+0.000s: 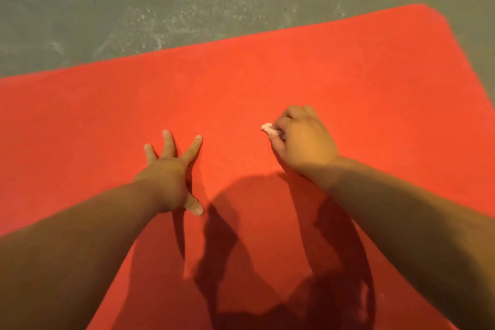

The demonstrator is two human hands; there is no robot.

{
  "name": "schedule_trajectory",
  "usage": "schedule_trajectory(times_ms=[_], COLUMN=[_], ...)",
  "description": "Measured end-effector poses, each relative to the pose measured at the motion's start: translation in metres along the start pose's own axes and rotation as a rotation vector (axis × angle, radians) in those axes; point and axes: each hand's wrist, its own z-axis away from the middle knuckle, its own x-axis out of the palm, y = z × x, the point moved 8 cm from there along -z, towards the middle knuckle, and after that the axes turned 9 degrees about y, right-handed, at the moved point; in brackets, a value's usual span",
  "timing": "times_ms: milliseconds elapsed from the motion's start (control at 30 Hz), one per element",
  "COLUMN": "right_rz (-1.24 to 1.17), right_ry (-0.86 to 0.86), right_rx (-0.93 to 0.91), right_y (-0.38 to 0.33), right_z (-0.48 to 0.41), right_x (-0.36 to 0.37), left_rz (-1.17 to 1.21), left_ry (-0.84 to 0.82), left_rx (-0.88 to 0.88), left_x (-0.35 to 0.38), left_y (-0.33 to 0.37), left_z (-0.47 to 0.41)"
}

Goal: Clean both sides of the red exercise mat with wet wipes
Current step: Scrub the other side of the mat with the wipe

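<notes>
The grey floor (134, 2) runs across the top of my view, rough concrete with pale scuffed patches. On it lies the red mat (267, 75), spread flat and filling most of what I see; its far edge slants up toward the right and ends in a rounded corner at the upper right. The shadow of my head and arms falls dark over the near part of the mat, between my forearms.

My left hand (171, 177) is planted on the mat left of centre, fingers straight and splayed wide, thumb stuck out toward me, holding nothing. My right hand (302, 139) sits on the mat further right and a little farther from me, well apart from the left. Its fingers are curled tight round a small bunched white wipe (267, 128), of which only a crumpled end pokes out on the thumb side, down against the mat's surface.
</notes>
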Motion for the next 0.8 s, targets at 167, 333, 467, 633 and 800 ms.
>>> schedule_trajectory(times_ms=[167, 333, 467, 633, 800], right_rz=[-0.041, -0.104, -0.001, -0.035, -0.165], right_ry=[-0.069, -0.108, 0.124, 0.109, -0.142], right_rx=[-0.030, -0.078, 0.247, 0.334, -0.087], right_y=[-0.030, -0.043, 0.048, 0.035, -0.078], right_z=[0.020, 0.049, 0.048, 0.065, 0.096], right_x=[0.011, 0.015, -0.027, -0.019, 0.028], left_rz=[-0.017, 0.041, 0.025, -0.043, -0.033], left_ry=[0.047, 0.084, 0.085, 0.049, 0.060], left_rx=[-0.003, 0.013, 0.072, 0.114, 0.069], left_x=[-0.001, 0.005, 0.018, 0.029, 0.030], left_y=[0.000, -0.004, -0.009, -0.012, -0.011], left_z=[0.003, 0.014, 0.031, 0.043, 0.043])
